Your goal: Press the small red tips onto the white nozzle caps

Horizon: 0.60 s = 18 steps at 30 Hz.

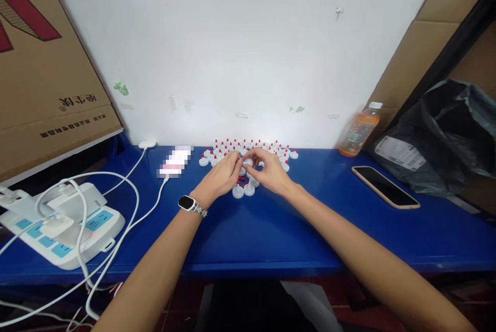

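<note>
Both hands meet over a cluster of small white caps with red tips (248, 152) on the blue table (271, 234), near the white wall. My left hand (221, 174), with a watch on its wrist, has its fingers curled in a pinch. My right hand (269, 169) is closed in a pinch too, fingertips touching a small white cap (248, 162) held between the two hands. Loose white caps (243, 190) lie just under the hands, with a few small red pieces beside them.
A white power strip (64, 228) with cables sits at the left edge. A phone (385, 187) lies at the right, an orange drink bottle (358, 130) behind it, a black plastic bag (442, 135) farther right. Cardboard leans on both sides.
</note>
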Available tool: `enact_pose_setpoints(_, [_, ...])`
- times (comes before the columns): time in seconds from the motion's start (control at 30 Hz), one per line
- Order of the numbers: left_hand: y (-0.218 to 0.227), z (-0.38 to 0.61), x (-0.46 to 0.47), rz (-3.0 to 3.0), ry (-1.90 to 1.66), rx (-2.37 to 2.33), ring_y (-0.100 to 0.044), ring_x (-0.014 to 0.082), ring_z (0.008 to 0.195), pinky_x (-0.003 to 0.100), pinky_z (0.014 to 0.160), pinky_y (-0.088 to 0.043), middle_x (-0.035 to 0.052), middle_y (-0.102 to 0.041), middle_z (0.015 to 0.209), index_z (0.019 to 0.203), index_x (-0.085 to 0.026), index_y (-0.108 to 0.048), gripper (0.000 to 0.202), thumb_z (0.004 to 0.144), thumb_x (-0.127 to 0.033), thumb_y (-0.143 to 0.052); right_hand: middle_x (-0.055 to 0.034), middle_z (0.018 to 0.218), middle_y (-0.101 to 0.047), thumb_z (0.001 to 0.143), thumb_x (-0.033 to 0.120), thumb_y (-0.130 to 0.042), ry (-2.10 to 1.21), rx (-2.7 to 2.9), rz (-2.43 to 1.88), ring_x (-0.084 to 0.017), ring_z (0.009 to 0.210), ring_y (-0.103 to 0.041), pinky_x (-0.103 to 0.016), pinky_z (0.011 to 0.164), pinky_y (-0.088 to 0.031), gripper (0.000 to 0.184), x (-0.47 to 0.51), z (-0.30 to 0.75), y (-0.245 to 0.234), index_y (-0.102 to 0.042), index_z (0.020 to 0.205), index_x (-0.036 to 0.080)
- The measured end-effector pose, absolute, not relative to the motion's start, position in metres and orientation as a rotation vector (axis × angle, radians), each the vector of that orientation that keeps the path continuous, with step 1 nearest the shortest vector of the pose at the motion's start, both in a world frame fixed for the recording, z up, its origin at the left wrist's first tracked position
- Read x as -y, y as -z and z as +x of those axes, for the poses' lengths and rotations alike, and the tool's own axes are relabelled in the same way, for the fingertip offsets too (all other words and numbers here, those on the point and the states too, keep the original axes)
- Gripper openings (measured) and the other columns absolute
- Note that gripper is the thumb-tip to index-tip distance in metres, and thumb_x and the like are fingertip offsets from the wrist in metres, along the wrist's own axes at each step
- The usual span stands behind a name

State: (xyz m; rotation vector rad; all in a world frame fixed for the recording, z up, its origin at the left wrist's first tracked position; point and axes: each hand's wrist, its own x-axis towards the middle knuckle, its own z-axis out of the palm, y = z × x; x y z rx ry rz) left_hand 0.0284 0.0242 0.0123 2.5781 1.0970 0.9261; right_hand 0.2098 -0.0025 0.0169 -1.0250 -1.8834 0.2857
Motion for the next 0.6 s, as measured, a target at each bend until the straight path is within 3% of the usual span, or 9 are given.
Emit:
enact_pose_setpoints(0.13, [-0.014, 0.031, -0.024, 2.59, -0.976, -1.103, -0.055, 0.0199, 0.078, 0.034, 0.073, -0.041, 0.0038, -0.056, 0.085, 0.088, -0.022, -0.045, 0.028, 0.105, -0.033, -0.026, -0.0012, 0.086, -0.063, 0.084, 0.019, -0.059, -0.231, 1.93, -0.954, -0.016, 0.077, -0.059, -0.03, 0.076, -0.05, 0.016, 0.005, 0.208, -0.021, -0.061, 0.1, 0.022])
enact_pose_setpoints(0.37, [-0.019, 0.048, -0.02, 2.297, -1.178, -1.26, -0.053, 0.0176, 0.064, 0.032, 0.064, -0.034, 0.0017, -0.057, 0.069, 0.078, -0.02, -0.049, 0.036, 0.104, -0.034, -0.028, -0.0103, 0.113, -0.062, 0.09, 0.01, -0.047, 0.069, 2.021, -0.866, -0.022, 0.109, -0.06, -0.036, 0.096, -0.05, 0.025, 0.001, 0.205, -0.022, -0.06, 0.109, 0.021])
enact_pose_setpoints(0.6, [-0.025, 0.056, -0.02, 1.996, -1.267, -1.32, -0.049, 0.015, 0.062, 0.029, 0.059, -0.031, 0.0004, -0.054, 0.063, 0.065, -0.019, -0.046, 0.038, 0.1, -0.03, -0.033, -0.0127, 0.11, -0.062, 0.087, 0.005, -0.047, 0.219, 1.981, -0.827, -0.023, 0.105, -0.061, -0.038, 0.093, -0.052, 0.026, -0.005, 0.195, -0.022, -0.063, 0.104, 0.019])
